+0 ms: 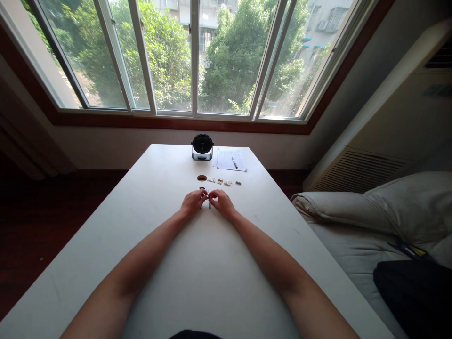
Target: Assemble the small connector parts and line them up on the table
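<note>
My left hand [192, 201] and my right hand [221, 202] meet over the white table [205, 263], fingertips nearly touching. Both are closed in a pinch around something too small to make out. Just beyond the left fingertips lies a small round whitish thing [202, 189] with a dark middle, partly covered by the fingers. A narrow grey strip [209, 205] shows below the fingertips. Past the hands, a brown round piece [202, 178] lies beside a row of small flat pieces: a dotted sheet [211, 180], a yellowish piece [220, 181], a pale one [228, 183] and a dark grey one [238, 182].
At the table's far end stands a small black fan-like round device [202, 145] on a stand. Next to it lies a written paper sheet [226, 161] with a pen [234, 163] on it. A padded sofa [339, 230] borders the right side; a window [194, 61] is ahead.
</note>
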The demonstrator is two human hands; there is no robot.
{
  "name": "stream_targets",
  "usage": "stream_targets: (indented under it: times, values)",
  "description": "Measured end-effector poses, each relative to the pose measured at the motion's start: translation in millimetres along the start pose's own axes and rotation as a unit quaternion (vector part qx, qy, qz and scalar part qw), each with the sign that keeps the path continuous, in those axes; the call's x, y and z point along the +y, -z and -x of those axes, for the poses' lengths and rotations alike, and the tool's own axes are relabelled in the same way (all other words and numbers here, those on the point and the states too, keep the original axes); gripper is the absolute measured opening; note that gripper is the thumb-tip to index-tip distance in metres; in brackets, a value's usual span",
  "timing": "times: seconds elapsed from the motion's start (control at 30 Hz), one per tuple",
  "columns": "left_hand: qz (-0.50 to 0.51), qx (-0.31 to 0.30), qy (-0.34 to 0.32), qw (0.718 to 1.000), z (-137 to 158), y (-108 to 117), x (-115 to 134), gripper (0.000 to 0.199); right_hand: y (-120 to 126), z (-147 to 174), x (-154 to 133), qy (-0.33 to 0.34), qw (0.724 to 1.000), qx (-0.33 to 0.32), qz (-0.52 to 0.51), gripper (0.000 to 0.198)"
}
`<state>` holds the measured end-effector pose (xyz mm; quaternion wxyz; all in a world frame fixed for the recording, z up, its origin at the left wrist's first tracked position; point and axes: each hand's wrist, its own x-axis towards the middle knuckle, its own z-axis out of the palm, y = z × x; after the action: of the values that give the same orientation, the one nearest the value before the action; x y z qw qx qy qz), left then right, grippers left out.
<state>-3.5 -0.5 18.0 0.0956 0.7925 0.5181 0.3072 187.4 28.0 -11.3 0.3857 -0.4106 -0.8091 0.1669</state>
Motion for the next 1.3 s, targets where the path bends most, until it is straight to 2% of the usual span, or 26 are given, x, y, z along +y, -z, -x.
stream_targets:
  times: [0.2, 0.33, 0.6, 0.8, 1.03, 1.3]
  values:
    - [0.072, 0.019, 0.031, 0.997, -2, -1, -1, 0.018, 2, 0, -2, 0.011, 1.0, 0.003, -0.017, 0.008]
    - [0.084, 0.036, 0.026, 0.995, -3, -3, -2, 0.017, 1, 0, -1, -0.009, 0.999, 0.018, -0.026, 0.01]
    - [0.1, 0.033, 0.013, 0.994, -2, -6, -4, 0.012, 1, -1, 2, -0.047, 0.998, 0.025, -0.02, 0.01]
    - [0.124, 0.043, -0.003, 0.991, -2, -6, -3, 0.019, 2, -1, -1, -0.064, 0.997, 0.023, -0.019, 0.012]
    - [0.121, 0.034, -0.01, 0.992, 0, -4, -1, 0.021, 6, -2, -5, -0.072, 0.996, 0.017, -0.053, 0.016]
    - [0.091, 0.027, 0.021, 0.995, 0, 0, 1, 0.018, 6, 0, -7, -0.065, 0.994, 0.004, -0.084, 0.019]
